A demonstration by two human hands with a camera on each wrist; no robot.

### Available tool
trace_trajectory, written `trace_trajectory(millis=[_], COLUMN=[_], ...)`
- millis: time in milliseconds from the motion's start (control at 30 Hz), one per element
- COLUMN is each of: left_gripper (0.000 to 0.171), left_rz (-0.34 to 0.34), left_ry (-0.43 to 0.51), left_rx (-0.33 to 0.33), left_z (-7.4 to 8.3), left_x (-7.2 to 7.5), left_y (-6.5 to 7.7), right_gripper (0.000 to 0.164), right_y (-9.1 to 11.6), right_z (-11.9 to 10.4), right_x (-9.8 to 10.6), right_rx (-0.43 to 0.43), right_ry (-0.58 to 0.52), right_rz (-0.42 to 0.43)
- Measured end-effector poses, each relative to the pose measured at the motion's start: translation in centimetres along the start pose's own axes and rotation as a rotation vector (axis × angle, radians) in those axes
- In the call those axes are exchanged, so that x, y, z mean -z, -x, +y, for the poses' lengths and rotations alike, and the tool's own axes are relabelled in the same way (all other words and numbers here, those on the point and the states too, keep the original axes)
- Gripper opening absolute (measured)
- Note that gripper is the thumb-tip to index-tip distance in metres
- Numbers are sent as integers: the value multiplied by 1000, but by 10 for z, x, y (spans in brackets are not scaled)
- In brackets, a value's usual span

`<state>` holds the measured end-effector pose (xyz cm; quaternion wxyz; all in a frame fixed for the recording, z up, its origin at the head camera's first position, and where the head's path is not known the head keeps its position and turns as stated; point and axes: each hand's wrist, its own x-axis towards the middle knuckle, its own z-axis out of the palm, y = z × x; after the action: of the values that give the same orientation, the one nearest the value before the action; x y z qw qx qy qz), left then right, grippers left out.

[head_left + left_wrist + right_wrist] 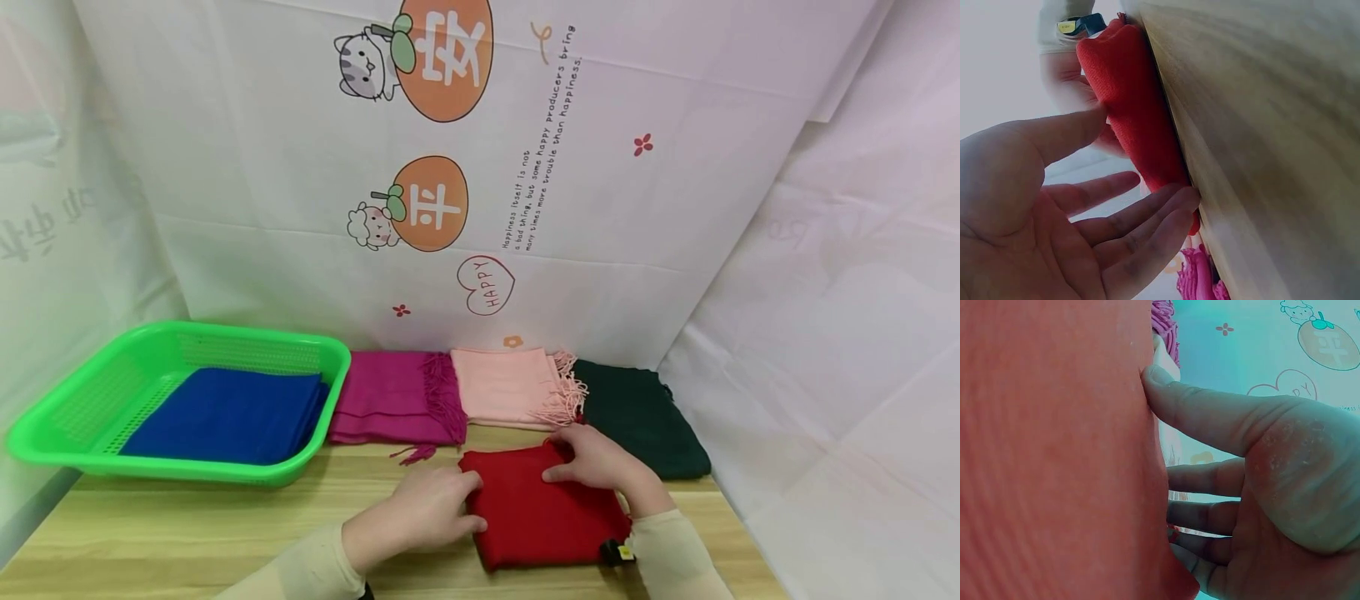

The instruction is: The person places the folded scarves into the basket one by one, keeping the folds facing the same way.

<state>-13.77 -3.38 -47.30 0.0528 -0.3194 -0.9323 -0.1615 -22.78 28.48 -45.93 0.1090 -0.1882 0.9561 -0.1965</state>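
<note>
- Head view: a soft-looking, folded red fabric square point(536, 512) lies on the light wood-grain table point(187, 533), nearer the person than the folded pale-pink fringed cloth point(498, 385).
- It should handle as light, limp and hard to damage; its layers may slip apart, so opposite edges, all plies together, seem the surest hold.
- Left hand point(426, 508): thumb and fingers spread apart, touching its left side.
- Right hand point(597, 458): thumb on top, fingers behind the far edge, pinching it.

Red cloth point(536, 512) seemingly hides fingertips of the right hand point(598, 461).
</note>
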Motion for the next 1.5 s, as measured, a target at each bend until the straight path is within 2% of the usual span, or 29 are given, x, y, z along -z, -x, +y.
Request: trace_trajectory(millis=[167, 267, 300, 400, 633, 967, 1133, 1267, 1500], left_gripper=[43, 44, 44, 45, 46, 53, 56, 48, 40], left_rz=[-12, -31, -39, -71, -113, -144, -136, -106, -86], left_ry=[-12, -17, -20, -24, -23, -32, -39, -42, -42], left_rx=[-19, -38, -43, -52, -48, -89, -93, -98, -206], left_z=[2, 4, 4, 6, 8, 14, 18, 22, 25], left_x=[-3, -2, -2, -2, -2, -2, -4, -3, -3], left_y=[1, 2, 2, 4, 6, 8, 7, 6, 6], right_gripper=[67, 70, 71, 74, 67, 62, 60, 59, 55], right_y=[0, 1, -1, 0, 0, 0, 1, 2, -1], right_z=[2, 4, 12, 13, 3, 1, 1, 1, 5], right_x=[0, 0, -2, -2, -1, -2, -2, -3, -5], right_rx=[-3, 19, 56, 65, -14, -26, -24, -11, 5], right_ry=[-9, -15, -6, 0, 5, 12, 8, 7, 5], right_rz=[-13, -17, -13, -15, -29, -22, -16, -5, -1])
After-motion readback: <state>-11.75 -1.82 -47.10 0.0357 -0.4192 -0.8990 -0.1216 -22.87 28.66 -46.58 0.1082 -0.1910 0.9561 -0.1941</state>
